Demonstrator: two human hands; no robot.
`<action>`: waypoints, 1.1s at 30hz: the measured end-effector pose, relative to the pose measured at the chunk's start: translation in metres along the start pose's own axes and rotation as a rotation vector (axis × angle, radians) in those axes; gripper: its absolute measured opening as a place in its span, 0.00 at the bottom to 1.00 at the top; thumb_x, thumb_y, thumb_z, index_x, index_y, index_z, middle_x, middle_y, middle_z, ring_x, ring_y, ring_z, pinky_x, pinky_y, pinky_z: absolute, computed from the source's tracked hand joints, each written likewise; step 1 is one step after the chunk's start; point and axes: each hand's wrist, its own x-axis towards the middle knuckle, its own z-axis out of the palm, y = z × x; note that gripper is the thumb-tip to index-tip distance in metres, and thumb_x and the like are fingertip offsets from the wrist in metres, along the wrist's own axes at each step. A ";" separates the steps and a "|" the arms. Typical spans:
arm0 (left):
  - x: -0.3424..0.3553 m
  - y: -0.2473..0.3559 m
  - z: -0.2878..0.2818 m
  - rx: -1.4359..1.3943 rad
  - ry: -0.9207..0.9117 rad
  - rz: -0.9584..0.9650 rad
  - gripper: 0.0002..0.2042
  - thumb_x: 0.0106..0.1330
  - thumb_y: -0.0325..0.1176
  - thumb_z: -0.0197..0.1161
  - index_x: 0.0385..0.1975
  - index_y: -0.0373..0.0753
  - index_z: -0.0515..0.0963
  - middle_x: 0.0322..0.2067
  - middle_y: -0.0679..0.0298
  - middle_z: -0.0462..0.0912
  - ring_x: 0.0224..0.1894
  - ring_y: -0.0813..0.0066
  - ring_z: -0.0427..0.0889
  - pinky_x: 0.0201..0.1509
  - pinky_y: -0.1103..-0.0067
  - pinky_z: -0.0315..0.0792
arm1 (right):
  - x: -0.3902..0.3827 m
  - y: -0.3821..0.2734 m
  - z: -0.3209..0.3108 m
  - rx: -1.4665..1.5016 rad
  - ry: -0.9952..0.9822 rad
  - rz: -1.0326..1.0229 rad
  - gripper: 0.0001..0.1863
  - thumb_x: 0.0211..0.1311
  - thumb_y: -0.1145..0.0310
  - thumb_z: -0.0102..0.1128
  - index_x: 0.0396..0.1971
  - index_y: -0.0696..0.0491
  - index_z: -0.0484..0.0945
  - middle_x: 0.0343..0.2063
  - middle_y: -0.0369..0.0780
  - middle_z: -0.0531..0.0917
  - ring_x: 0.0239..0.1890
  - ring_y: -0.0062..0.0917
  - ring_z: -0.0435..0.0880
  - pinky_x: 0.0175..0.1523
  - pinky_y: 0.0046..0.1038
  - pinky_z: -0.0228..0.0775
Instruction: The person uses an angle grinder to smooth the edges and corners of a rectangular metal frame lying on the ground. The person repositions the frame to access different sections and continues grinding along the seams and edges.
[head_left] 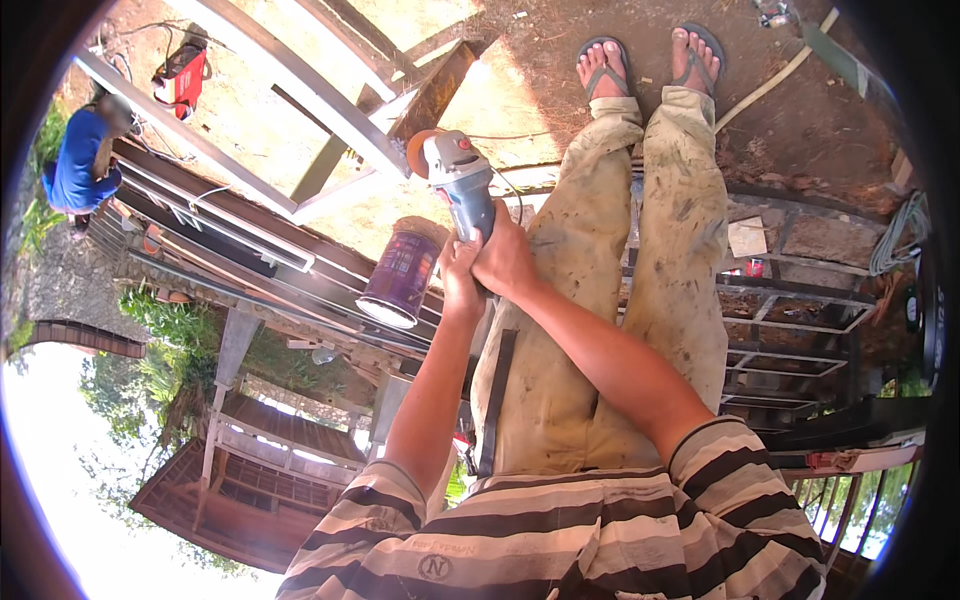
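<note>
Right hand (507, 262) and left hand (460, 277), fingers closed together around the rear body of one angle grinder (468, 200); the doubled grip presumably steadies the tool and keeps fingers behind its single orange disc (416, 155). The disc stands at the nearest corner of one metal frame (303, 90); contact is hard to judge from this angle. Beside the left hand, one purple can (402, 270). Farther out, two sandals (716, 50), one red machine (182, 82) and, beyond the frame's outer edge, one co-worker (80, 165) in blue.

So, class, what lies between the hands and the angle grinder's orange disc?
The silver gear head and exposed blue housing, seen in the head view.
</note>
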 end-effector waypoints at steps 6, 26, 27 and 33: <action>0.004 -0.002 0.003 0.048 0.031 -0.020 0.25 0.73 0.44 0.67 0.60 0.32 0.74 0.52 0.57 0.84 0.54 0.65 0.83 0.62 0.67 0.74 | 0.003 -0.007 -0.006 -0.045 -0.045 0.074 0.30 0.56 0.62 0.72 0.52 0.64 0.70 0.36 0.62 0.85 0.44 0.59 0.87 0.49 0.50 0.78; 0.012 0.003 0.000 0.027 -0.008 -0.011 0.27 0.72 0.46 0.67 0.61 0.32 0.72 0.52 0.57 0.82 0.55 0.64 0.82 0.61 0.67 0.76 | 0.012 -0.006 -0.001 -0.007 -0.070 0.067 0.36 0.56 0.65 0.70 0.61 0.64 0.65 0.38 0.63 0.85 0.43 0.60 0.87 0.49 0.50 0.79; 0.012 0.004 0.000 0.017 -0.003 -0.017 0.27 0.72 0.45 0.67 0.61 0.32 0.72 0.52 0.57 0.82 0.55 0.64 0.82 0.62 0.67 0.76 | 0.013 -0.005 -0.001 -0.007 -0.065 0.055 0.36 0.56 0.65 0.70 0.61 0.64 0.66 0.37 0.63 0.85 0.43 0.60 0.87 0.49 0.50 0.79; 0.013 0.005 0.001 0.008 -0.005 -0.012 0.27 0.72 0.43 0.68 0.62 0.31 0.72 0.52 0.56 0.82 0.55 0.65 0.83 0.62 0.67 0.76 | 0.013 -0.005 0.000 -0.040 -0.044 0.060 0.33 0.55 0.63 0.73 0.54 0.65 0.68 0.36 0.62 0.85 0.42 0.59 0.88 0.48 0.48 0.80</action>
